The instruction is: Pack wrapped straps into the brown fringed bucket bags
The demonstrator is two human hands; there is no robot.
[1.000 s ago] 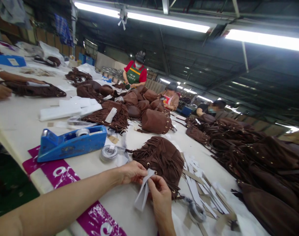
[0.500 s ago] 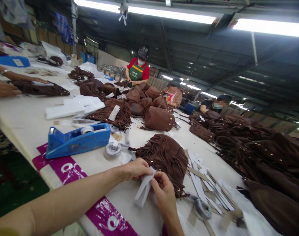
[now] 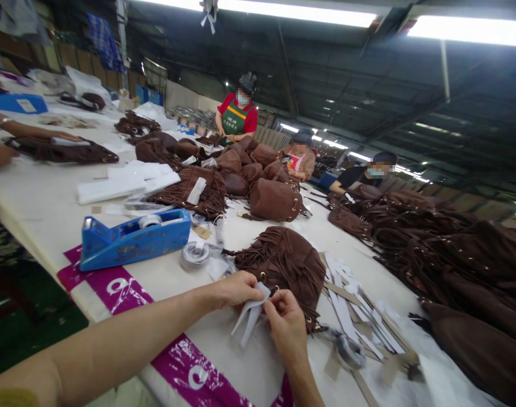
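Left hand [image 3: 240, 288] and right hand [image 3: 288, 323] pinch one folded white strip [image 3: 256, 306] by the near edge of one brown fringed bag [image 3: 286, 263], white tabletop [image 3: 219, 347] showing below.

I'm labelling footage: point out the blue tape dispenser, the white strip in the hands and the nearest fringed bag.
Blue tape dispenser [image 3: 137, 242]: head view, its side.
White strip [image 3: 254, 305]: head view, upper part.
Fringed bag [image 3: 284, 263]: head view, fringed body.

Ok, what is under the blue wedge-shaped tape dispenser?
A glossy purple strip with white markings passes under the left end of the blue tape dispenser; white tabletop shows beside it. Whatever the base covers is hidden.
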